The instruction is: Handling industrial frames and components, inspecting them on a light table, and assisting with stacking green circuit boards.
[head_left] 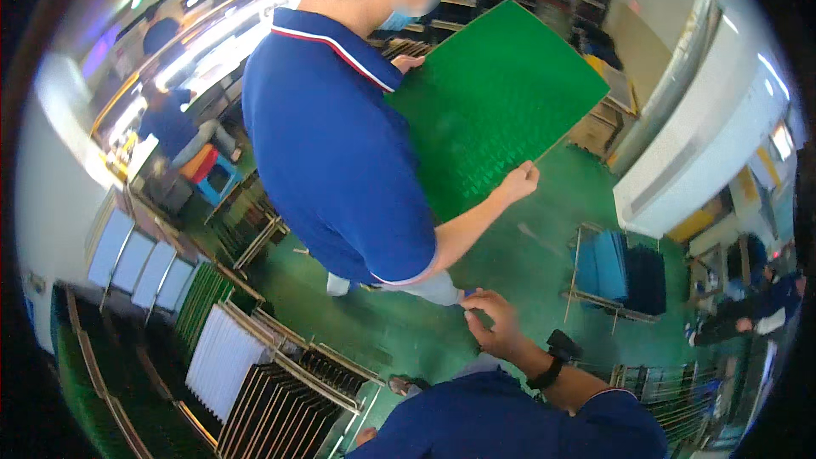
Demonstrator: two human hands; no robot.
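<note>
My right hand [493,323], with a dark watch [548,367] at the wrist, is raised in front of me. Its thumb and forefinger are pinched together, and a small dark-blue bit shows at the fingertips, too small to name. At the lower edge, a patch of skin beside my blue shirt looks like my left hand [365,436]; its fingers are hidden. Just ahead, a co-worker in a blue polo shirt [331,144] holds a large green rectangular panel [510,93] by its edges with both hands. My right hand is apart from this panel.
Racks of upright panels [280,404] stand at the lower left. A cart with blue sheets [605,268] stands on the green floor [544,229] to the right. Another person sits on a stool [219,178] by a lit bench at left; someone else [752,319] is at far right.
</note>
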